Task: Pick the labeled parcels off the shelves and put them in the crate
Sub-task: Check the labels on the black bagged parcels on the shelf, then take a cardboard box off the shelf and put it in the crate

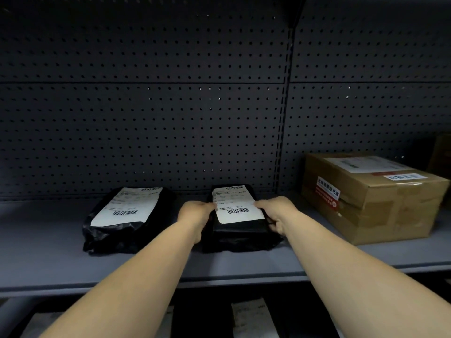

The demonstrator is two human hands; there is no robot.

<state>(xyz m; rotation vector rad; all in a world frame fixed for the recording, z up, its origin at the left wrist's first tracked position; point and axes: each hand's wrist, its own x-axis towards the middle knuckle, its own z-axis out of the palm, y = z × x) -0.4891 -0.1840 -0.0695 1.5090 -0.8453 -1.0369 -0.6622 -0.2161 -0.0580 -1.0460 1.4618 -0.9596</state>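
The left hand (194, 213) and right hand (278, 213) grip the two sides of a black-wrapped parcel (240, 225) on the grey shelf (61, 252), thumbs on its white label; the fingertips are hidden underneath. Its long axis runs away toward the pegboard (170, 118). Left of the hands lies another black parcel (127, 220); right, a cardboard box (373, 198). The label text is illegible.

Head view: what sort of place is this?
Probably a parcel storeroom or pickup depot: pegboard-backed metal shelf, black poly mailers with barcode labels, and a taped cardboard box.
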